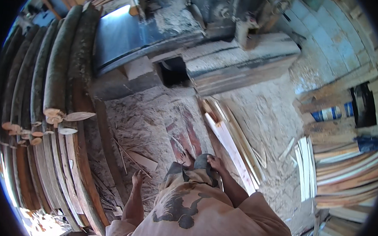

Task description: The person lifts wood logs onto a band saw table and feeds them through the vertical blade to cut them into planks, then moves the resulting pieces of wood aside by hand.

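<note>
Right hand [215, 163], fingers loosely curled, rests on the near end of the slats [230, 141] at frame center, prob. to steady them; left hand [137, 178] hangs spread, empty, w/ logs [58, 81] stacked left.

- My left hand [137, 178] hangs open over the sawdust floor [154, 120], free room ahead of it
- Stacked logs [58, 81] wall off my left side
- My right hand [215, 163] sits just beside the planks [232, 141], which block its right
- Saw bench [239, 61] closes off the front
</note>
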Motion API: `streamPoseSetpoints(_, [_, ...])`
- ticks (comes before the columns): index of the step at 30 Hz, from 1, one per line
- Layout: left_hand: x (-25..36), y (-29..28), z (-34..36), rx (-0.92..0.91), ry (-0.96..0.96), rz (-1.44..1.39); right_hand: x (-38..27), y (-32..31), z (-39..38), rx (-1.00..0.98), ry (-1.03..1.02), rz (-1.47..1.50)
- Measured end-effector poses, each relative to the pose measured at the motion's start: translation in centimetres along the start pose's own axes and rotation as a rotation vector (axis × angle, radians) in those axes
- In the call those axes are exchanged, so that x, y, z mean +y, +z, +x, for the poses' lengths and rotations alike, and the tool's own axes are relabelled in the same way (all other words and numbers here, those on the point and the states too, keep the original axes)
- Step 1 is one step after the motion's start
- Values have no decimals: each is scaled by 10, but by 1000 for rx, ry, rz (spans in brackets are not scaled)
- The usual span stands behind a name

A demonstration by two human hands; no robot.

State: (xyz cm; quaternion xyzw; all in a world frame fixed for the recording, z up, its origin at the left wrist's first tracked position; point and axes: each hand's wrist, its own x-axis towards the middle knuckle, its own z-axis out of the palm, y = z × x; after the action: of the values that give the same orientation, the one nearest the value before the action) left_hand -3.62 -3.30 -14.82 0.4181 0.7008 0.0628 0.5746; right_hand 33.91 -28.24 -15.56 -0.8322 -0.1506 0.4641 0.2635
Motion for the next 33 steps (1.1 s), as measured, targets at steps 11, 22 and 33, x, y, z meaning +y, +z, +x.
streamPoseSetpoints(11, [51, 79, 58, -138, -92, -61, -152, -27, 135, -135, -158, -281])
streamPoseSetpoints(22, [397, 156, 157, -183, 192, -249, -440, -60, 291, -226, -321, 194])
streamPoseSetpoints(33, [489, 158, 152, -119, 293, -240, -513, -51, 243, -384, -472, 337])
